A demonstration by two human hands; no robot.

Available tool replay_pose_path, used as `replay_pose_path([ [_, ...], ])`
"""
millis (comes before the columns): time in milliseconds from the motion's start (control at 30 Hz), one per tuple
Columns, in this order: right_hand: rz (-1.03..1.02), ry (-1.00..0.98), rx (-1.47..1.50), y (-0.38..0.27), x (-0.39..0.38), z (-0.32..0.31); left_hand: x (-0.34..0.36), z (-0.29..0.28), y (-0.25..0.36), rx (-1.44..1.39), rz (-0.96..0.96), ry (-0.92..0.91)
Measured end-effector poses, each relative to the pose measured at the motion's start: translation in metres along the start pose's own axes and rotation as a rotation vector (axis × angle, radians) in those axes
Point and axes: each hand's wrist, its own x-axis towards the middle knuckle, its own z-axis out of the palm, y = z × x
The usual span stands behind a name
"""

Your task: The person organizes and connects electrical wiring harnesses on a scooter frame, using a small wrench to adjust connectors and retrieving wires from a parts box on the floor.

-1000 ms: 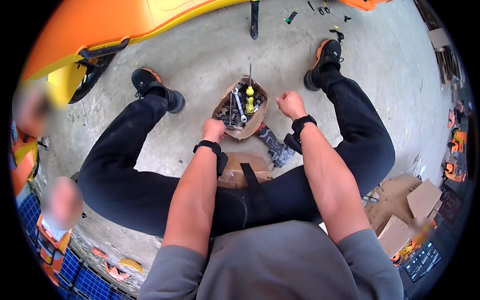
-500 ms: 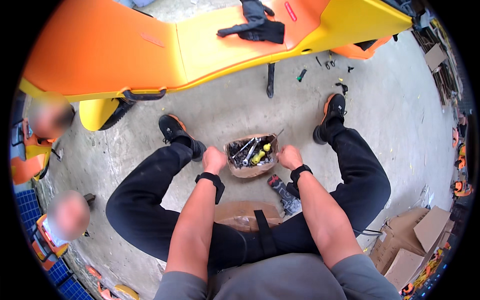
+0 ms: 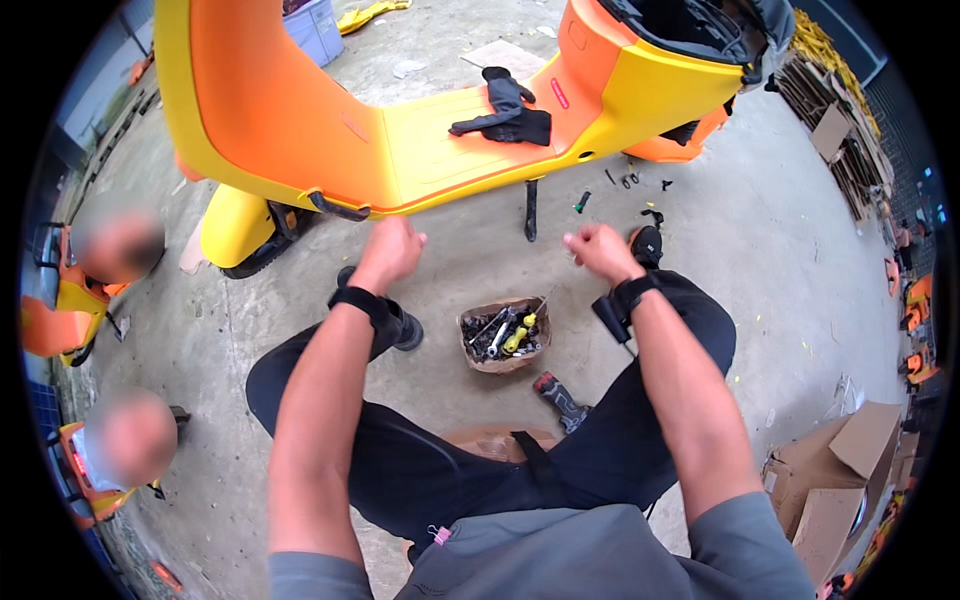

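Note:
Both my hands are raised over the floor, apart from each other. My left hand [image 3: 391, 249] is curled closed, close to the lower edge of a yellow and orange scooter [image 3: 440, 195]; I see nothing in it. My right hand [image 3: 606, 252] is loosely closed, fingers bent in, with nothing visible in it. Between my feet, below the hands, stands a small open cardboard box [image 3: 507, 365] with wrenches, a yellow-handled screwdriver [image 3: 519, 336] and dark small parts in it. Neither hand touches it. A grey and red power tool [image 3: 562, 400] lies beside the box.
Dark gloves [image 3: 508, 115] lie on the scooter's footboard. Small tools and parts [image 3: 625, 180] are scattered beyond my right foot. An opened carton [image 3: 825, 480] stands at lower right. Two people with blurred heads are at left, near other scooters. A carton [image 3: 490, 440] is under me.
My hands have left the sides of the box and risen forward toward the scooter, moving farther apart. The view has tilted up, showing more of the scooter. The box appears to stay in place.

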Motion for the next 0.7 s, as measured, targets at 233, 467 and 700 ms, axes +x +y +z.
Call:
replay_pose_path([
  [233, -0.068, -0.048, 0.179, -0.088, -0.017, -0.123, -0.008, -0.056, 0.027, -0.424, -0.018, 0.022],
  [467, -0.212, -0.519, 1.011, -0.098, -0.018, -0.132, -0.016, -0.018, 0.052, -0.639, -0.041, 0.003],
  [700, -0.31, -0.606, 1.069, -0.089, -0.014, -0.148, -0.024, -0.028, 0.082, -0.423, -0.066, -0.08],
])
